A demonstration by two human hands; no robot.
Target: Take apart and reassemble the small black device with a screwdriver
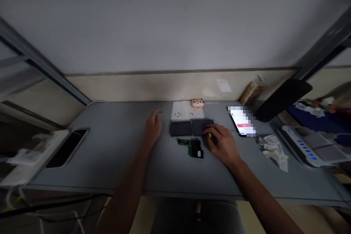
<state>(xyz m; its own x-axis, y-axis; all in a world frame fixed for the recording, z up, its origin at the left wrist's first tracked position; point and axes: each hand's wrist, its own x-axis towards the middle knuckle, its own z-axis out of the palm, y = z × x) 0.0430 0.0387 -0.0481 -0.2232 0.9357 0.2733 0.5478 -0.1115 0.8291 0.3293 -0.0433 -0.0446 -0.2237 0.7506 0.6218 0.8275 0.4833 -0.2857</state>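
My left hand (153, 127) hovers over the grey table (109, 153), left of two dark grey box parts (181, 128); its fingers are loosely stretched and it holds nothing. My right hand (222, 142) rests at the right end of the second grey part (201, 126), fingers curled round a small yellow-tipped tool (210, 135). A green circuit board (192, 147) lies on the table between my hands, just in front of the grey parts. Behind them lies a white sheet (184, 114) with several tiny dark screws on it.
An orange animal-shaped figure (197, 103) sits at the wall. A lit phone (242, 122) lies right of my hand, crumpled tissue (274, 148) beyond it. A dark phone (67, 147) lies far left. A device with blue lights (304, 146) and a black chair back (283, 98) stand right.
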